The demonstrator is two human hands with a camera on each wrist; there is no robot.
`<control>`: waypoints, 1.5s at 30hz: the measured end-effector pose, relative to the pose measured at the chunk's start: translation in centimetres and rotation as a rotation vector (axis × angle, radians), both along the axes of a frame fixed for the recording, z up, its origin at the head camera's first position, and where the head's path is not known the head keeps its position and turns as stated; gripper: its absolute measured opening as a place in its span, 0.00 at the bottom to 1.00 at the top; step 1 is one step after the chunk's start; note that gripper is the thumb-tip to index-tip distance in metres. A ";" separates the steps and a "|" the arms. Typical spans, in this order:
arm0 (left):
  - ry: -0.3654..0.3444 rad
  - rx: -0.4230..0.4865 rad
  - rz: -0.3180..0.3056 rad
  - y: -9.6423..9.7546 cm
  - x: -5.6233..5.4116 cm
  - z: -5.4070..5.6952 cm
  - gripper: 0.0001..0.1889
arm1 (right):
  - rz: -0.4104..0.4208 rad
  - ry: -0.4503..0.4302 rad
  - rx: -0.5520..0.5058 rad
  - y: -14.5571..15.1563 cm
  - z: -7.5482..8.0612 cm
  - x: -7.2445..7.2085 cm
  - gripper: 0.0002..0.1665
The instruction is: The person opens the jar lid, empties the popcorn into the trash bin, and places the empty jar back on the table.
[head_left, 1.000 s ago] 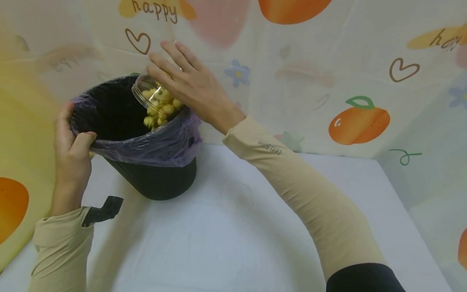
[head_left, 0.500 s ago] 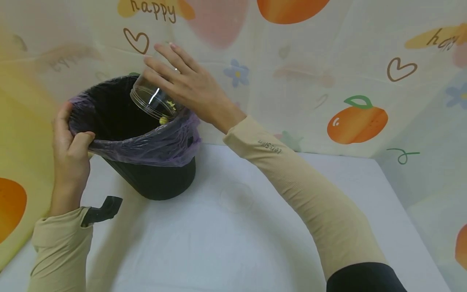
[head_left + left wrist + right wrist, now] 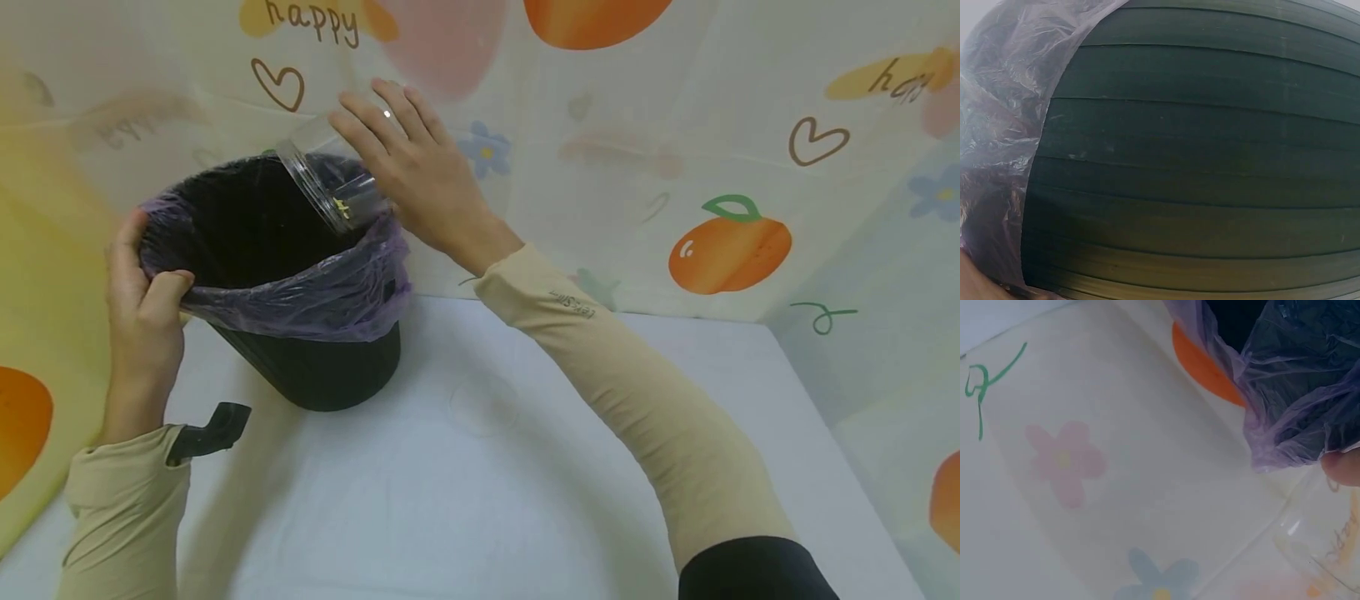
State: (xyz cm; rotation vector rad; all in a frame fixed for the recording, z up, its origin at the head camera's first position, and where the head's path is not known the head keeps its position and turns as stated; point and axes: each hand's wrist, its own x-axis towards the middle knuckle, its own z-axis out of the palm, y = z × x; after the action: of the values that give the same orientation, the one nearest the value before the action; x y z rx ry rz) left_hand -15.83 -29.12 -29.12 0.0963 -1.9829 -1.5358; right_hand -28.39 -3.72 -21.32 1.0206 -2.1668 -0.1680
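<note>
A dark green trash can point(image 3: 322, 371) lined with a purple plastic bag point(image 3: 315, 312) leans toward the left on the white table. At its left rim my left hand point(image 3: 150, 308) grips the edge, thumb outside over the bag. My right hand point(image 3: 420, 167) holds a clear plastic jar point(image 3: 330, 179), tipped on its side with its mouth over the can's right rim. A few yellow bits point(image 3: 342, 208) cling inside the jar. The right wrist view catches the jar point(image 3: 1316, 537) and a fingertip beside the bag. Ribbed can wall point(image 3: 1197, 144) fills the left wrist view.
Behind the can hangs a cloth backdrop point(image 3: 570, 192) printed with oranges, flowers and hearts. The white tabletop point(image 3: 420, 500) stretches in front and to the right; a faint clear disc point(image 3: 483, 404) lies on it. A black strap point(image 3: 217, 429) sticks out from the left sleeve.
The yellow popcorn-like pieces have fallen out of the jar into the can. My right hand has shifted right and tilted the jar differently. The left hand keeps its grip.
</note>
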 end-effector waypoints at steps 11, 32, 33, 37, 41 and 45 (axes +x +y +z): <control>-0.023 -0.018 0.004 0.3 0.1 0.2 0.36 | -0.018 -0.024 -0.143 2.1 -1.1 0.1 0.59; -0.002 0.070 0.010 0.6 0.2 0.4 0.36 | -0.015 -0.358 -0.453 5.2 -2.9 0.9 0.67; 0.007 0.087 0.004 0.6 0.1 0.4 0.36 | -0.021 -0.375 -0.472 5.5 -3.1 0.9 0.67; 0.025 0.132 -0.007 0.5 0.0 0.2 0.35 | -0.047 -0.453 -0.542 6.5 -3.5 1.0 0.67; 0.011 0.080 0.020 0.4 0.1 0.2 0.34 | -0.055 -0.506 -0.580 7.7 -4.2 1.2 0.67; 0.008 0.057 0.028 0.4 0.1 0.1 0.34 | -0.041 -0.525 -0.610 9.1 -5.3 1.7 0.67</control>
State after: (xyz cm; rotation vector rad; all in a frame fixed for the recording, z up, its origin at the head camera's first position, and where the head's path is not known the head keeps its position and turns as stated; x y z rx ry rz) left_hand -15.77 -28.70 -29.00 0.1403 -1.9235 -1.5732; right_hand -26.67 5.34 -26.60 0.7053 -2.4528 0.7789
